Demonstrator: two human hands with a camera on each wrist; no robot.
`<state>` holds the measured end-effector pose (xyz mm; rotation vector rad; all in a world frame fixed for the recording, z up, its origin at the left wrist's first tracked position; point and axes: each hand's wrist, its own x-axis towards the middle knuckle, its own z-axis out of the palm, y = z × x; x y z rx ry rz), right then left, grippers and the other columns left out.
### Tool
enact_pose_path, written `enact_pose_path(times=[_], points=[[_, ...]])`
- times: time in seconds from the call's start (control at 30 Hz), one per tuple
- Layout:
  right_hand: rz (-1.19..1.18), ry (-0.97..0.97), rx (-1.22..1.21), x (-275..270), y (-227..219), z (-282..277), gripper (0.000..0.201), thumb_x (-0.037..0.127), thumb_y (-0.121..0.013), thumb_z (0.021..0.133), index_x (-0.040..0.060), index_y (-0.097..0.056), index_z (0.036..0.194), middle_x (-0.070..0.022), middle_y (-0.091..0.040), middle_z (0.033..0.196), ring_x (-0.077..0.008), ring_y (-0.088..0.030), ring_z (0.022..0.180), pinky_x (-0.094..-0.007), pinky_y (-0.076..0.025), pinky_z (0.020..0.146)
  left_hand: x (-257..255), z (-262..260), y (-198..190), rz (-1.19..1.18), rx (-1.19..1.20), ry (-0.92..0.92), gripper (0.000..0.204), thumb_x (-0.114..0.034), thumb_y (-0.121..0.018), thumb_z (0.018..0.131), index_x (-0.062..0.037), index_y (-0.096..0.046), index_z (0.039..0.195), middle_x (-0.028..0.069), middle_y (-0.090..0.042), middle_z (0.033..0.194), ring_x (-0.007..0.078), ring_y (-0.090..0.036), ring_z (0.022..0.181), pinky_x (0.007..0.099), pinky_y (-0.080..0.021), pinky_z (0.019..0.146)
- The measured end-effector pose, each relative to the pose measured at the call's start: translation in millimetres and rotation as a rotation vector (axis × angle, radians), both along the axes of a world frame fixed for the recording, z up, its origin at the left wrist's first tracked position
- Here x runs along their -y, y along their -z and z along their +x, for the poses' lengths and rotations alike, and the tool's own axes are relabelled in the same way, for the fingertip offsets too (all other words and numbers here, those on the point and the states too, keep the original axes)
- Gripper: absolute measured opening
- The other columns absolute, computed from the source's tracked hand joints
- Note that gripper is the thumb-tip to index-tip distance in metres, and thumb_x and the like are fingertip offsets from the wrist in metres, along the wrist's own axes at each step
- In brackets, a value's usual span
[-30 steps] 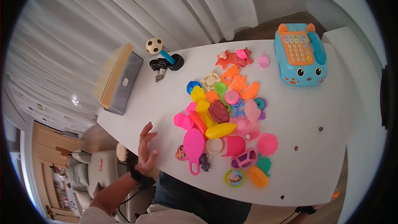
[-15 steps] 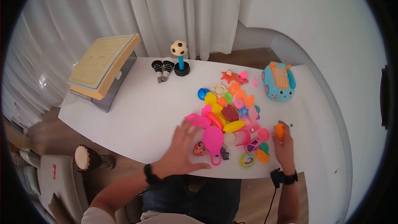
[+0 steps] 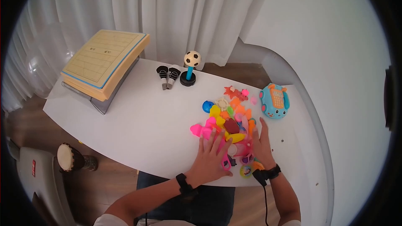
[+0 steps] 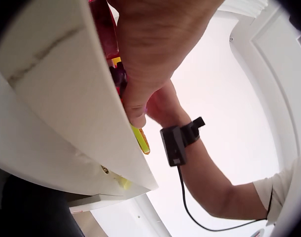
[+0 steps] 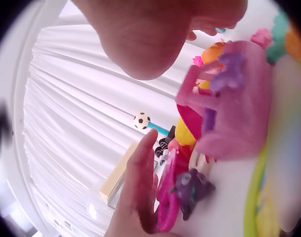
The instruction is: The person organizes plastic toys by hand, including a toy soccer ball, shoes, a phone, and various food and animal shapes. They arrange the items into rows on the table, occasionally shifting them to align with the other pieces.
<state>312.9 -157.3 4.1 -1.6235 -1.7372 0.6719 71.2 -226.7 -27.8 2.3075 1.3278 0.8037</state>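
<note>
A dense pile of small plastic toys lies on the white table. My left hand (image 3: 209,159) is spread at its near left side, straight fingers over a bright pink paddle-shaped toy (image 5: 168,202) with a loop handle. My right hand (image 3: 263,148) stands at the right side, fingers extended, the tips close to an orange toy (image 3: 252,125). Between the hands show a long yellow toy (image 3: 235,137), a dark red toy (image 3: 231,126), a small purple figure (image 5: 192,190) and a pink-and-purple toy (image 5: 254,113). A round yellow-rimmed disc (image 3: 245,171) lies near the front edge.
A blue toy telephone (image 3: 274,101) stands at the back right. Along the back are a football on a blue stem (image 3: 192,59) and small black-and-white socks (image 3: 168,76). A board on a stand (image 3: 103,58) occupies the left end; a drum (image 3: 69,157) stands on the floor.
The left hand came in from the table's left edge to the pile. The right hand rose from the front edge with an orange toy and moved left to the pile; it no longer grips the toy.
</note>
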Motion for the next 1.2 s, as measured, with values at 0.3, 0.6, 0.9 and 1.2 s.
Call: enact_pose_path(times=[0.3, 0.6, 0.9, 1.2], points=[[0.193, -0.117, 0.237, -196.3, 20.3, -3.2, 0.065, 0.042, -0.062, 0.108, -0.0001, -0.049, 0.156, -0.0279, -0.054, 0.153, -0.0428, -0.05, 0.144, -0.0469, -0.038, 0.123, 4.8, -6.4, 4.5, 0.062, -0.076, 0.037, 0.116, -0.077, -0.076, 0.081, -0.0069, -0.039, 0.166, 0.0252, -0.026, 0.175, 0.0457, -0.017, 0.164, 0.0736, -0.014, 0.126], [-0.104, -0.36, 0.184, -201.2, 11.5, -32.2, 0.05, 0.045, -0.065, 0.108, 0.0087, -0.068, 0.142, -0.0215, -0.056, 0.154, -0.0342, -0.049, 0.149, -0.0404, -0.038, 0.124, 1.7, -8.4, 0.5, 0.079, -0.085, 0.036, 0.116, -0.077, -0.076, 0.082, -0.0057, -0.039, 0.165, 0.0252, -0.025, 0.175, 0.0468, -0.019, 0.163, 0.0733, -0.014, 0.126], [-0.129, -0.62, 0.169, -155.9, -13.2, -42.3, 0.04, 0.033, -0.063, 0.11, 0.0095, -0.069, 0.142, -0.0166, -0.056, 0.156, -0.0302, -0.052, 0.146, -0.0385, -0.041, 0.121, 1.4, -6.0, 3.7, 0.098, -0.061, 0.018, 0.115, -0.076, -0.079, 0.08, -0.0039, -0.043, 0.163, 0.0253, -0.023, 0.176, 0.0469, -0.016, 0.164, 0.074, -0.015, 0.126], [-0.085, -0.217, 0.203, -60.3, -61.3, 64.5, 0.031, 0.022, -0.061, 0.112, 0.0045, -0.07, 0.136, -0.0129, -0.074, 0.13, -0.0219, -0.068, 0.124, -0.0349, -0.053, 0.104, 4.5, -6.4, 2.8, 0.139, -0.059, 0.014, 0.114, -0.074, -0.081, 0.078, -0.0038, -0.045, 0.161, 0.0247, -0.024, 0.176, 0.0454, -0.017, 0.165, 0.0741, -0.016, 0.126]])
